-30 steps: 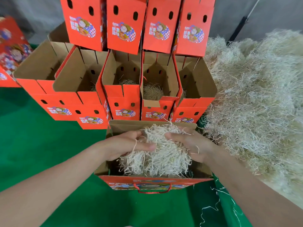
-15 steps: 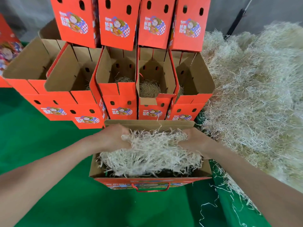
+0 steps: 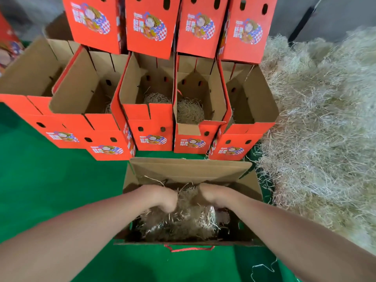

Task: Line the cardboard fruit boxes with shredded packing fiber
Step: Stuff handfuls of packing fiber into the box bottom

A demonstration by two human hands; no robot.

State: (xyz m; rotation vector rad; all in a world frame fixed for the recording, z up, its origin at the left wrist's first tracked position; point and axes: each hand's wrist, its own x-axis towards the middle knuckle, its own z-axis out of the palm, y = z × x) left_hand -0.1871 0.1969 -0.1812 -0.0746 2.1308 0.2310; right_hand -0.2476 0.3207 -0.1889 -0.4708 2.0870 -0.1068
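Fiber (image 3: pixel 183 218) in nearest box (image 3: pixel 189 169), pile (image 3: pixel 325 127) right

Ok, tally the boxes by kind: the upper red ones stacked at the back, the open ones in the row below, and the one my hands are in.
Upper stacked red boxes: 4
Open boxes in the row below: 5
Near box with the left hand and right hand inside: 1
Total: 10, not counting partial boxes at the far left edge.

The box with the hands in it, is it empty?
No, the near box holds shredded fiber, with the left hand and right hand down in it.
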